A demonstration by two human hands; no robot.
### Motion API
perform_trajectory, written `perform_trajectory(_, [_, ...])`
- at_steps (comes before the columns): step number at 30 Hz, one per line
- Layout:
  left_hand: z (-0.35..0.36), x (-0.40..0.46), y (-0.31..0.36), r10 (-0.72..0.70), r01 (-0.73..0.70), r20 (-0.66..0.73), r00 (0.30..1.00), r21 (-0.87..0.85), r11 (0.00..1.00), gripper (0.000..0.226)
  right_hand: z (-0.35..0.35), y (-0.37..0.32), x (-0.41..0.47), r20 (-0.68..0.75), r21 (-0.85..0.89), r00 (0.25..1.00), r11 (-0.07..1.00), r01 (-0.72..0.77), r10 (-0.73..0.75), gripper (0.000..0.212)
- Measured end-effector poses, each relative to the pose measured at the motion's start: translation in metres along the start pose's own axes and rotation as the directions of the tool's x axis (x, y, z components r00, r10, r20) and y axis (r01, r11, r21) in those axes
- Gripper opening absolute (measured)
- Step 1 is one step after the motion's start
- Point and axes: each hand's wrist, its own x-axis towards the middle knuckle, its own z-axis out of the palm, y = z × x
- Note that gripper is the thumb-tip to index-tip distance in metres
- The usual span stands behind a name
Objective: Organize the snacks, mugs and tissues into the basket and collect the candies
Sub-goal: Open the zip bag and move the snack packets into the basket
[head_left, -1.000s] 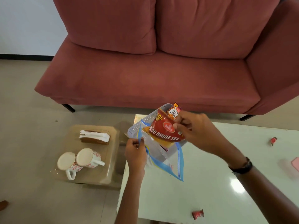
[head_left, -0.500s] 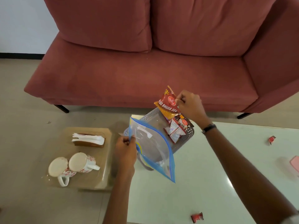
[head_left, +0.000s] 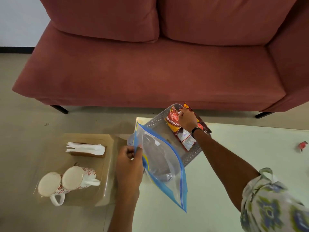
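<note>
A grey perforated basket (head_left: 192, 156) stands at the far left corner of the pale table (head_left: 234, 164). My right hand (head_left: 188, 120) reaches into it and grips the red snack packets (head_left: 173, 122), which lie against the basket's far wall. My left hand (head_left: 129, 162) pinches the top edge of a clear zip bag (head_left: 165, 169) with a blue seal, held in front of the basket. Two white mugs with red patterns (head_left: 70, 180) lie on a low brown side table (head_left: 107, 164) at left, beside a holder of white tissues (head_left: 86, 149). A red candy (head_left: 302, 145) lies on the table at right.
A large red sofa (head_left: 150, 69) fills the space behind the table. Beige floor lies around the side table and under the sofa's dark legs.
My right hand carried the snack packets out of the zip bag and down into the basket. The zip bag now hangs limp from my left hand. The camera moved closer.
</note>
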Motion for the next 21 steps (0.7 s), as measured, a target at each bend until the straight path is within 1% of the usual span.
perform_trajectory(4, [0.003,0.007,-0.005,0.01,-0.01,0.009,1.0,0.006,1.0,0.023,0.009,0.006,0.009,0.022,0.055,1.0,0.998,-0.014,0.013,0.019])
perform_trajectory(8, [0.008,0.012,-0.01,0.005,-0.005,0.016,1.0,-0.019,1.0,0.028,0.012,0.012,0.016,-0.008,0.04,1.0,0.999,-0.015,0.016,0.024])
perform_trajectory(11, [0.009,0.015,-0.013,0.01,-0.009,0.031,0.999,-0.016,1.0,0.026,0.01,0.016,0.017,-0.028,0.018,1.0,1.0,-0.005,0.006,0.024])
perform_trajectory(14, [0.01,0.016,-0.013,0.013,-0.013,0.031,0.999,-0.025,1.0,0.024,0.003,0.016,0.012,-0.039,0.047,0.999,0.999,0.004,-0.002,0.029])
perform_trajectory(18, [0.016,0.011,-0.011,-0.005,0.006,0.015,1.0,-0.029,1.0,0.026,-0.013,0.012,-0.014,-0.032,0.117,0.997,0.991,0.071,-0.068,0.031])
perform_trajectory(21, [0.021,0.001,-0.002,-0.025,0.025,0.02,0.999,-0.028,0.999,0.027,-0.042,0.0,-0.061,-0.068,0.185,0.988,0.971,0.151,-0.141,0.027])
